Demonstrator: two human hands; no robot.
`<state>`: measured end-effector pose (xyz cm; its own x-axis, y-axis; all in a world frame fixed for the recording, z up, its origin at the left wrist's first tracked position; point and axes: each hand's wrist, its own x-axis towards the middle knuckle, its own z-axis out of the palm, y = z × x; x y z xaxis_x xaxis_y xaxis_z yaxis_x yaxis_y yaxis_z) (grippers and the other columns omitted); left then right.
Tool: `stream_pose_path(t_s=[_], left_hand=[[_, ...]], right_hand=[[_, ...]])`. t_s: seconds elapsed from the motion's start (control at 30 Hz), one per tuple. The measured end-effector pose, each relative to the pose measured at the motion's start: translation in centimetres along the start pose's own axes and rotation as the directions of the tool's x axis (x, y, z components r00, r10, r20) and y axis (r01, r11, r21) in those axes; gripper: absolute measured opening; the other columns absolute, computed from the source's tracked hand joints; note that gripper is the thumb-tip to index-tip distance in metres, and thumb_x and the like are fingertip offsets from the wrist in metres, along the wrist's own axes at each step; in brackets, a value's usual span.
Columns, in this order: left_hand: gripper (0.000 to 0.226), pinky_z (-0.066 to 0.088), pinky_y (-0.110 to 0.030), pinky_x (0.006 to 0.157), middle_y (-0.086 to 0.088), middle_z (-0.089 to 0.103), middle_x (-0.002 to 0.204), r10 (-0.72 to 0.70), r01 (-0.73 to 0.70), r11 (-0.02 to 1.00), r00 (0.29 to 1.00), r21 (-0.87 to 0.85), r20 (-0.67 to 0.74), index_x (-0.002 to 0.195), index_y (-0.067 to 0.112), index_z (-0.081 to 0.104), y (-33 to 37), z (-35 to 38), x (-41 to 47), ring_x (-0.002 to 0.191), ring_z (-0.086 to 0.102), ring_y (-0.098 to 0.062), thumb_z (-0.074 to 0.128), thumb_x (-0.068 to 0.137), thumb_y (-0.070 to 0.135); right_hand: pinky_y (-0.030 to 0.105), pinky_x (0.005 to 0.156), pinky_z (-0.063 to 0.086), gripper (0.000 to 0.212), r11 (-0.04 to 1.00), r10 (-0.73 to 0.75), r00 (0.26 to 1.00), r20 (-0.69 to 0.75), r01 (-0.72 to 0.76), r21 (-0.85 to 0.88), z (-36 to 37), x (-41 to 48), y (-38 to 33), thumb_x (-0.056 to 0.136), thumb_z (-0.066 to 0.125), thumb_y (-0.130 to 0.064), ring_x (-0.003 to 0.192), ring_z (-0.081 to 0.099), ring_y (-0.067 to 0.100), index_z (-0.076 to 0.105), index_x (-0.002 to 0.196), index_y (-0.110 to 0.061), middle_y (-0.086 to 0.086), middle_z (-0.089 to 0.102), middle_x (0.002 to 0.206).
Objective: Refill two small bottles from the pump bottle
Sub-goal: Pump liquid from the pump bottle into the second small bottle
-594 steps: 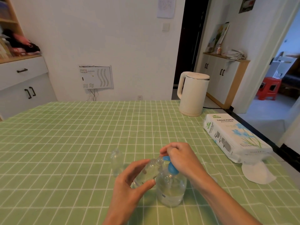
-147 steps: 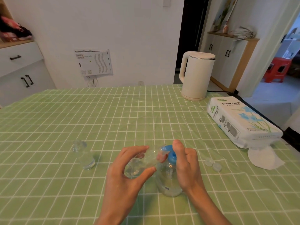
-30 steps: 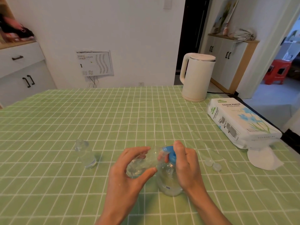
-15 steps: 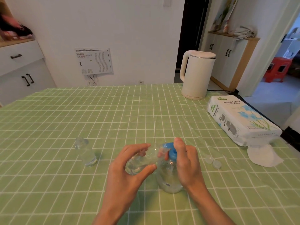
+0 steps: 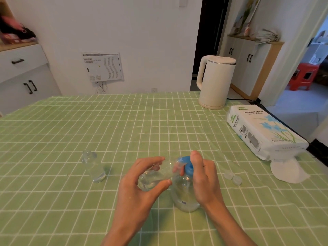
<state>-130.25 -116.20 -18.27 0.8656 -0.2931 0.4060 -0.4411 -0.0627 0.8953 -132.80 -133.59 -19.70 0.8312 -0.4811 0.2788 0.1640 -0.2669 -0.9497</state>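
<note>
A clear pump bottle (image 5: 184,194) with a blue pump head (image 5: 186,165) stands on the green checked tablecloth near the front. My right hand (image 5: 204,178) wraps its neck, with the index finger lying on the blue pump head. My left hand (image 5: 140,189) grips a small clear bottle (image 5: 154,176), tilted with its mouth up against the pump spout. A second small clear bottle (image 5: 93,166) stands upright and uncapped to the left, some liquid in its bottom. Two small clear caps (image 5: 233,177) lie to the right of the pump bottle.
A white electric kettle (image 5: 215,84) stands at the table's far right, its cord running off the edge. A tissue paper pack (image 5: 262,132) with a loose tissue (image 5: 287,170) lies along the right edge. Cabinets stand beyond the table at left and right.
Over the last second the hands and both bottles keep the same pose. About 20 s ago the standing small bottle was closer to my left hand; it now stands farther left.
</note>
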Motion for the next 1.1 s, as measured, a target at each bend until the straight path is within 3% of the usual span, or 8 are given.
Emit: stream_pose_path(t_s=[0.2,0.43,0.7,0.8,1.03,1.1], left_hand=[[0.043,0.049,-0.009,0.093,0.01,0.076,0.113,0.0,0.0,1.0,1.0,-0.004,0.003,0.112,0.036,0.075,-0.04,0.01,0.04,0.111,0.072,-0.011,0.086,0.07,0.034],[0.044,0.048,-0.01,0.095,0.01,0.075,0.111,0.008,-0.008,0.999,1.0,0.033,0.015,0.113,0.038,0.075,-0.37,-0.13,0.01,0.112,0.07,-0.013,0.086,0.071,0.032],[0.044,0.048,-0.008,0.093,0.009,0.076,0.114,0.01,-0.01,1.0,1.0,0.012,0.009,0.113,0.035,0.075,-0.48,0.0,-0.09,0.112,0.072,-0.01,0.087,0.071,0.031],[0.044,0.049,-0.007,0.092,0.008,0.077,0.115,0.005,-0.005,1.0,1.0,-0.015,0.001,0.114,0.034,0.075,-0.4,0.08,-0.01,0.112,0.073,-0.009,0.087,0.071,0.031],[0.047,0.049,-0.009,0.095,0.006,0.076,0.116,0.005,-0.005,1.0,1.0,-0.005,0.003,0.115,0.035,0.075,-0.63,0.05,0.0,0.113,0.072,-0.013,0.089,0.071,0.026],[0.046,0.049,-0.009,0.094,0.005,0.076,0.115,0.006,-0.006,1.0,1.0,-0.012,0.007,0.116,0.033,0.075,-0.63,0.06,-0.01,0.113,0.072,-0.012,0.092,0.073,0.025]], right_hand=[[0.047,0.085,0.057,0.069,1.0,-0.009,1.0,-0.009,0.009,0.01,0.0,0.01,-0.07,0.094,0.032,-0.066,0.077,0.077,0.019,0.064,0.051,-0.023,0.005,0.08,0.072],[0.059,0.074,0.055,0.058,1.0,-0.004,1.0,-0.016,0.004,-0.019,-0.21,0.28,-0.14,0.091,0.038,-0.055,0.069,0.067,0.045,0.066,0.053,-0.022,0.013,0.075,0.066],[0.053,0.076,0.056,0.064,0.999,-0.001,1.0,0.008,0.002,-0.034,-0.22,0.09,0.03,0.093,0.035,-0.06,0.069,0.07,0.034,0.065,0.054,-0.02,0.004,0.078,0.07],[0.047,0.084,0.057,0.07,1.0,0.016,1.0,0.005,-0.016,-0.008,-0.1,0.02,-0.09,0.092,0.033,-0.067,0.076,0.076,0.02,0.064,0.053,-0.019,0.001,0.081,0.073],[0.041,0.084,0.055,0.07,1.0,-0.001,1.0,-0.001,0.001,0.011,-0.08,-0.04,-0.28,0.092,0.033,-0.067,0.077,0.077,0.016,0.063,0.05,-0.02,0.003,0.08,0.072],[0.045,0.083,0.056,0.071,1.0,-0.004,1.0,0.0,0.004,0.008,-0.07,-0.01,-0.29,0.093,0.033,-0.067,0.075,0.076,0.02,0.064,0.051,-0.018,0.003,0.079,0.071]])
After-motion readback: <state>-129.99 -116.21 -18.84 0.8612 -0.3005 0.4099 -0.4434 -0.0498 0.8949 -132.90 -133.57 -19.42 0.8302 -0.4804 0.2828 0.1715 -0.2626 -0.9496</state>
